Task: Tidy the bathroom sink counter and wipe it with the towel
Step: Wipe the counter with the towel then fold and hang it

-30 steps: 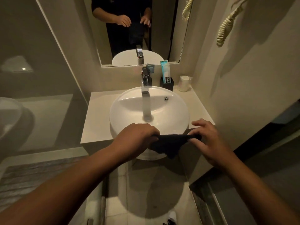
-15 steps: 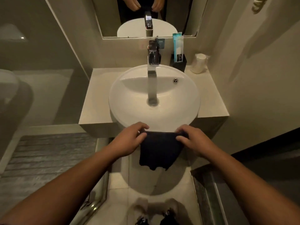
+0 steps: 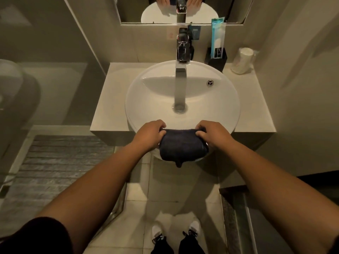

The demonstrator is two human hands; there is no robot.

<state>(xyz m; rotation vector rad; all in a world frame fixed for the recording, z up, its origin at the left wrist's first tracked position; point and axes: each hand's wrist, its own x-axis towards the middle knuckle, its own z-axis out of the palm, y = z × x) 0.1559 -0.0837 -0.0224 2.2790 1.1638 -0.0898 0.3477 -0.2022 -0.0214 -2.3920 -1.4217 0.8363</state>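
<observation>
A dark navy towel (image 3: 180,146) hangs folded in front of the round white basin (image 3: 146,99), just below its front rim. My left hand (image 3: 151,133) grips the towel's upper left corner and my right hand (image 3: 212,133) grips its upper right corner. Both hands are at the basin's near edge. The beige counter (image 3: 110,99) runs around the basin on both sides. A chrome faucet (image 3: 181,57) reaches over the bowl from the back.
At the counter's back right stand a black holder (image 3: 216,60) with a blue-and-white tube (image 3: 217,38) and a wrapped white cup (image 3: 242,60). A mirror (image 3: 236,8) hangs above. A glass partition (image 3: 55,61) is left, a wall close right, a grey mat (image 3: 60,165) on the floor.
The view has moved closer and tilted down over the basin. Both hands have drawn together, and the towel now hangs shorter and more bunched between them.
</observation>
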